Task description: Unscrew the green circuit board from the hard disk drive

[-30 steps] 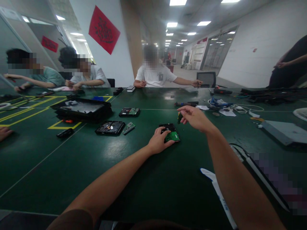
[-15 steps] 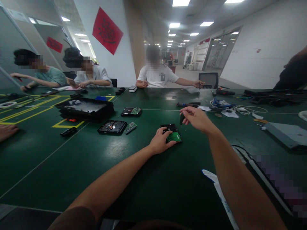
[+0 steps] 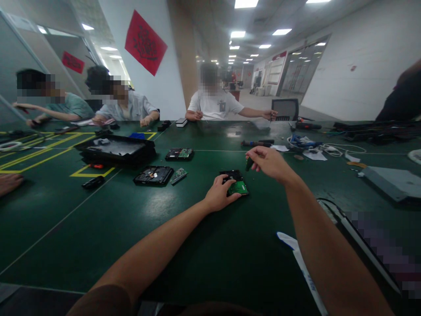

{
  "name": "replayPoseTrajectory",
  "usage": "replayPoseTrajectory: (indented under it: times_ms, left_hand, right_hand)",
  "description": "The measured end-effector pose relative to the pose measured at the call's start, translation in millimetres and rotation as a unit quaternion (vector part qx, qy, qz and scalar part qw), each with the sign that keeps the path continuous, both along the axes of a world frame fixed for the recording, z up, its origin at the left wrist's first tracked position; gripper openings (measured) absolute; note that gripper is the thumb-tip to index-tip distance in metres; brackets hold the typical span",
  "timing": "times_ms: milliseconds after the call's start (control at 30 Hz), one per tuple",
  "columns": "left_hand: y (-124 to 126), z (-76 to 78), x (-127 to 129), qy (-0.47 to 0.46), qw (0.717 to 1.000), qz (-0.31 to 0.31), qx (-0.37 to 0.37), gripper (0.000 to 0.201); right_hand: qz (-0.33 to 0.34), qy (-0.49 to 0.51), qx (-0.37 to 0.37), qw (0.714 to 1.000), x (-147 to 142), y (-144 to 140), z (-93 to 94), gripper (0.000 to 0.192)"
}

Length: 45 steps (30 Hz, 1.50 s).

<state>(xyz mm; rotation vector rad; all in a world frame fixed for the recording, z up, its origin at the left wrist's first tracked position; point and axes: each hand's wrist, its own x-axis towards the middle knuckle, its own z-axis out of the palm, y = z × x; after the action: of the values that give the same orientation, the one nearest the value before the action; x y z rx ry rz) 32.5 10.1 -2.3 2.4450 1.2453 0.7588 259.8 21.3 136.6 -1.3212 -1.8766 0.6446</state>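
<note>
A hard drive (image 3: 240,188) with a green circuit board on its face lies on the dark green table. My left hand (image 3: 221,193) is closed over its left side, the fingers reaching across the black part and the thumb along the near edge. Just above and right of the drive, my right hand (image 3: 265,161) pinches a small dark object (image 3: 249,164) between thumb and fingers. Its lower end hangs clear of the drive; its kind is hard to make out. To the left lie an opened black drive casing (image 3: 154,175), a loose circuit board (image 3: 179,176) and another drive (image 3: 179,154).
Black trays (image 3: 115,149) are stacked at the left, near a black object (image 3: 93,182). Dark-handled tools (image 3: 257,143) and tangled cables (image 3: 307,145) lie farther back. At right are a grey metal box (image 3: 394,182) and a white-and-blue strip (image 3: 304,267). Several people sit around.
My left hand stays on the hard drive. The dark object in my right hand has tilted slightly. A co-worker at the far left has spread their hands apart, one now resting on the table.
</note>
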Motion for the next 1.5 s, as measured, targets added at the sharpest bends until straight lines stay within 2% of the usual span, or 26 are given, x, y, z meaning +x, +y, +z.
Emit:
replayPoseTrajectory:
  times_ms: [133,333,567,667,933,1133,1233,1500]
  left_hand:
    - [0.1,0.4,-1.3,0.001,1.000,0.000,-0.007,0.067]
    - [-0.3,1.5,-0.3,-0.003,1.000,0.002,-0.016,0.066]
    - [-1.5,2.5,0.2,-0.002,1.000,-0.002,-0.008,0.065]
    - [-0.8,1.0,0.3,-0.003,1.000,0.000,-0.007,0.064]
    - [1.0,-1.8,1.9,0.002,1.000,0.001,0.004,0.064]
    - [2.0,-3.1,2.0,0.005,1.000,0.001,0.003,0.064]
    - [2.0,-3.6,2.2,0.005,1.000,0.001,0.005,0.063]
    - [3.0,-5.0,2.9,-0.006,1.000,0.001,0.002,0.061]
  right_hand:
    - [0.008,-0.001,-0.008,1.000,2.1,-0.6,1.7,0.026]
    - [-0.063,-0.054,0.035,0.996,1.4,0.8,-0.3,0.025]
    - [0.019,-0.003,-0.002,1.000,2.5,-1.0,-0.2,0.031]
    - [0.034,0.024,-0.015,0.999,3.3,-0.5,-0.4,0.030]
    - [-0.065,-0.048,0.037,0.996,1.9,0.2,-1.4,0.023]
    - [0.013,-0.010,0.010,1.000,1.4,-0.2,-3.5,0.027]
    - [0.030,0.023,-0.010,0.999,3.2,1.6,-5.3,0.026]
    - [-0.058,-0.046,0.049,0.996,2.5,0.9,-3.7,0.021]
